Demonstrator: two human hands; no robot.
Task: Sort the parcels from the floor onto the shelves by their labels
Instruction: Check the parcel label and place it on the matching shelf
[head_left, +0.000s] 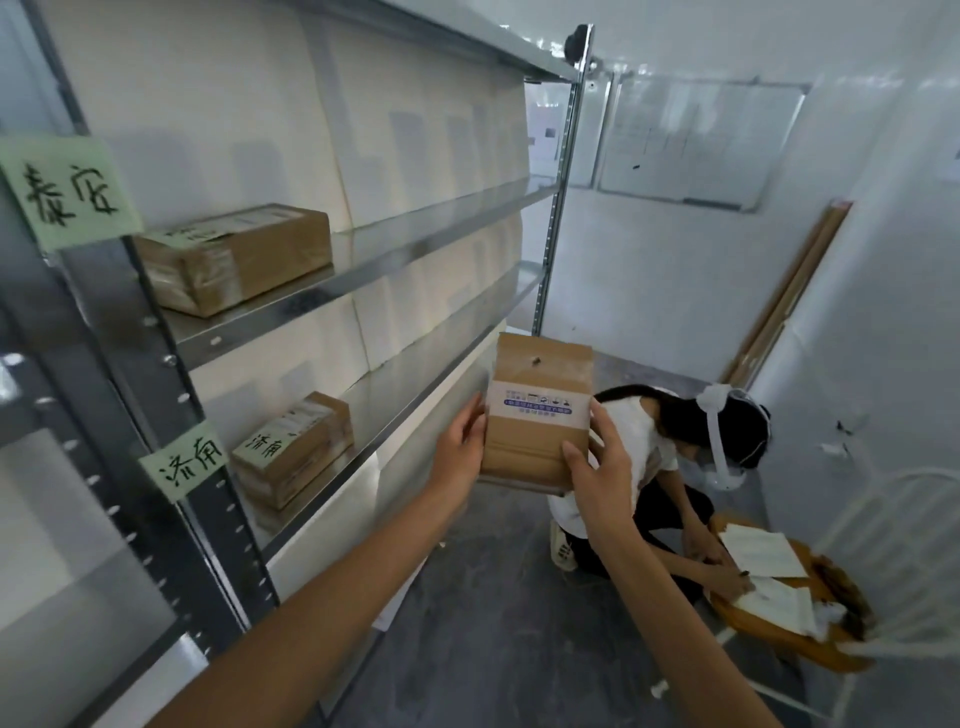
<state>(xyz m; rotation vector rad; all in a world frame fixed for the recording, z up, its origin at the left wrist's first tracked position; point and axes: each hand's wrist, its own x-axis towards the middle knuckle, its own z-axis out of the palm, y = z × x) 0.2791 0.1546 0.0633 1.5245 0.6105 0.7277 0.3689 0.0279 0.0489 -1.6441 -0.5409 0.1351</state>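
Observation:
A brown cardboard parcel (537, 410) with a strip of printed tape across it is held up in front of the metal shelving (363, 270). My left hand (460, 447) grips its left edge and my right hand (597, 467) grips its lower right corner. On the upper shelf lies a taped parcel (234, 257) behind a green label (67, 192). A second parcel (293, 447) with handwritten characters sits on the lower shelf next to another green label (184, 460).
A person (654, 467) in a white top crouches on the floor to the right, hands on papers on a round wooden stool (779, 587). A white wire rack (898, 545) stands at the far right. A whiteboard (696, 140) hangs on the back wall.

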